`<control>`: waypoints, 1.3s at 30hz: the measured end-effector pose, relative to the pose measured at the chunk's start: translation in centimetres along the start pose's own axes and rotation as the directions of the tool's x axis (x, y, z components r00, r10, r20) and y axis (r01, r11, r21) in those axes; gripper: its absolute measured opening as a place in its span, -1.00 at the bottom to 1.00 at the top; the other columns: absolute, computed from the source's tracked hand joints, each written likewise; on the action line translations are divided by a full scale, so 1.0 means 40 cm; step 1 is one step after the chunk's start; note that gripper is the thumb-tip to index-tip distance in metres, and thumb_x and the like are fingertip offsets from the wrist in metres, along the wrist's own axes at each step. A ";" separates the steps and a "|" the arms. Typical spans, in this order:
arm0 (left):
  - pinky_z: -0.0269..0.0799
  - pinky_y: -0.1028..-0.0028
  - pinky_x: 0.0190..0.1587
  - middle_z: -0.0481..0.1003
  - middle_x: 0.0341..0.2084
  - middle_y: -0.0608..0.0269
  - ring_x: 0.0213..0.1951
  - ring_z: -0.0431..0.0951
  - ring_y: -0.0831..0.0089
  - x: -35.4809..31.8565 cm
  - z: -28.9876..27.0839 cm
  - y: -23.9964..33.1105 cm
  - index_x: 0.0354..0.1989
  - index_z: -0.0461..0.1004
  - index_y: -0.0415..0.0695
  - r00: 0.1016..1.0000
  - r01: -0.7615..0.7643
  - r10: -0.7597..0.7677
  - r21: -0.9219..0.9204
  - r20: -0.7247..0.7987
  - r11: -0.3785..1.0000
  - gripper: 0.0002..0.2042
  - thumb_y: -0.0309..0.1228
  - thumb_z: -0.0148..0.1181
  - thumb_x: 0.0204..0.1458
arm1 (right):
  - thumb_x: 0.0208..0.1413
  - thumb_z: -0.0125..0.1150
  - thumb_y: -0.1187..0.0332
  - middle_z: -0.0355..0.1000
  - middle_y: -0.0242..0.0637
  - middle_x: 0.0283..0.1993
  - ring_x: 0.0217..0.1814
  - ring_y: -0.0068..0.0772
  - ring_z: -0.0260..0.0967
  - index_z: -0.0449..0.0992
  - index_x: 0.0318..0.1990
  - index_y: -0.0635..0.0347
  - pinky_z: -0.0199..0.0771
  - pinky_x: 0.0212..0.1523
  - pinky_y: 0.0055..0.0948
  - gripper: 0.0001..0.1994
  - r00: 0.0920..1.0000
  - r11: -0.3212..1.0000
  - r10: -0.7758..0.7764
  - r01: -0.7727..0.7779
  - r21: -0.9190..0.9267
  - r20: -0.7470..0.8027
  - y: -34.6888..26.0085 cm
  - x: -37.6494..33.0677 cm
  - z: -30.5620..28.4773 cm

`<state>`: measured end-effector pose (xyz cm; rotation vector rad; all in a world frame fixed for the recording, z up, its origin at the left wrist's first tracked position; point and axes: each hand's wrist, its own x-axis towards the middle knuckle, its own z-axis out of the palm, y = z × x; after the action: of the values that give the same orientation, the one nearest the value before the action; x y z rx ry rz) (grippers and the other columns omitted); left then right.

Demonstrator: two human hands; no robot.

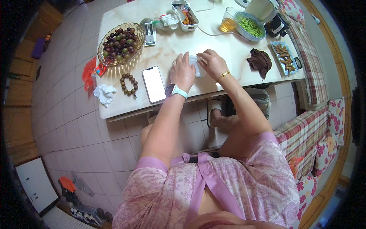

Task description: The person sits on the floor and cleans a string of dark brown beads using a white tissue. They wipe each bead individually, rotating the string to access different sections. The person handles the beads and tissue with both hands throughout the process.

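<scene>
1. Both hands meet at the centre of the frame on a small translucent white container point(198, 68) that rests on the pale marble counter point(167, 45). The left hand point(182, 72), with a ring and a light-blue wrist watch, lies curled over the container's left side; the right hand point(212, 63), with a gold bangle, grips its upper right edge — both are closed on it.
2. Just left of the left hand lies a white phone point(154, 84), face up, and beside that a loop of brown wooden beads point(129, 84).
3. Further left, at the counter's edge, sits a crumpled white tissue point(104, 93), with a red wrapper point(90, 72) above it.
4. In the upper left of the frame stands a wire bowl of dark and green grapes point(120, 42).
5. To the right of the hands lies a dark brown cloth point(260, 61), and past it a tray of brown snacks point(284, 56).
6. Along the top of the frame — a glass of amber drink point(228, 21), a bowl of green beans point(249, 26) and a narrow white box point(185, 15).
</scene>
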<state>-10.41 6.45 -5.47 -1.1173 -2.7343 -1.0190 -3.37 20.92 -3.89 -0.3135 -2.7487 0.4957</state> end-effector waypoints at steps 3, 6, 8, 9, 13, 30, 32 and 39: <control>0.41 0.18 0.01 0.34 0.04 -0.07 -0.03 0.45 -0.02 -0.001 0.010 -0.014 0.16 0.24 -0.20 0.999 -0.039 0.039 -0.017 -0.017 0.999 -0.53 -0.36 0.11 0.05 | -0.09 0.34 0.03 0.37 -0.09 0.05 0.10 -0.07 0.30 0.46 0.05 0.19 0.38 0.09 -0.24 -0.42 0.999 0.998 0.011 -0.014 0.064 0.039 -0.008 -0.042 -0.010; 0.42 0.18 0.00 0.36 0.02 -0.05 -0.04 0.45 0.00 -0.001 0.005 -0.015 0.15 0.25 -0.20 0.999 -0.032 0.032 0.002 -0.002 0.999 -0.53 -0.34 0.12 0.06 | -0.17 0.41 0.10 0.30 -0.09 0.13 0.14 -0.04 0.27 0.33 0.16 0.16 0.36 0.14 -0.26 -0.30 0.993 0.995 -0.094 0.092 0.032 0.064 -0.015 -0.064 -0.030; 0.40 0.19 0.02 0.37 0.01 -0.07 -0.03 0.44 -0.01 0.000 -0.001 -0.011 0.15 0.27 -0.21 1.000 -0.012 0.012 -0.014 0.009 1.000 -0.54 -0.34 0.11 0.06 | -0.23 0.45 0.18 0.27 -0.10 0.17 0.17 -0.05 0.26 0.27 0.20 0.14 0.35 0.15 -0.26 -0.24 0.988 0.996 -0.088 0.083 0.039 0.126 -0.016 -0.065 -0.034; 0.38 0.19 0.04 0.37 0.01 -0.09 -0.01 0.42 -0.01 0.001 -0.004 -0.006 0.14 0.28 -0.22 1.000 0.003 -0.002 -0.030 0.016 1.000 -0.55 -0.34 0.10 0.07 | -0.26 0.46 0.22 0.25 -0.10 0.19 0.18 -0.05 0.25 0.24 0.22 0.13 0.35 0.16 -0.26 -0.20 0.984 0.996 -0.086 0.080 0.040 0.155 -0.014 -0.062 -0.037; 0.35 0.19 0.07 0.37 0.02 -0.12 0.02 0.40 -0.02 0.006 -0.007 0.003 0.14 0.29 -0.23 0.999 0.027 -0.027 -0.015 0.025 1.000 -0.55 -0.32 0.10 0.07 | -0.29 0.47 0.34 0.28 -0.10 0.17 0.17 -0.06 0.27 0.26 0.20 0.14 0.37 0.14 -0.26 -0.23 0.976 0.992 -0.054 0.027 0.127 0.209 0.006 -0.043 -0.047; 0.23 0.15 0.19 0.17 0.20 -0.17 0.16 0.27 -0.08 -0.018 0.027 0.007 0.23 0.16 -0.25 0.991 -0.135 0.136 0.137 -0.001 0.981 -0.46 -0.22 0.03 0.12 | -0.12 0.40 0.17 0.22 -0.05 0.26 0.24 -0.04 0.23 0.23 0.22 0.21 0.27 0.24 -0.27 -0.27 0.979 0.960 -0.097 0.044 0.277 0.181 0.054 -0.045 0.004; 0.22 0.15 0.20 0.17 0.20 -0.17 0.17 0.26 -0.07 -0.020 0.026 0.007 0.23 0.16 -0.25 0.992 -0.127 0.129 0.174 0.001 0.976 -0.45 -0.21 0.02 0.13 | -0.11 0.40 0.16 0.20 -0.07 0.29 0.25 -0.04 0.22 0.23 0.24 0.18 0.26 0.24 -0.26 -0.26 0.980 0.957 -0.147 0.107 0.272 0.133 0.065 -0.047 0.020; 0.21 0.14 0.20 0.15 0.23 -0.17 0.21 0.22 -0.06 -0.011 0.019 0.011 0.23 0.18 -0.23 0.996 -0.091 0.090 0.206 0.013 0.974 -0.46 -0.21 0.03 0.11 | -0.11 0.37 0.08 0.20 -0.15 0.30 0.23 -0.05 0.25 0.25 0.24 0.08 0.31 0.20 -0.23 -0.27 0.989 0.975 -0.127 0.110 0.194 0.080 0.067 -0.050 0.051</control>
<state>-9.64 6.86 -5.93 -1.1958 -2.6866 -0.7032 -1.82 22.21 -7.27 -0.0807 -2.7594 0.7503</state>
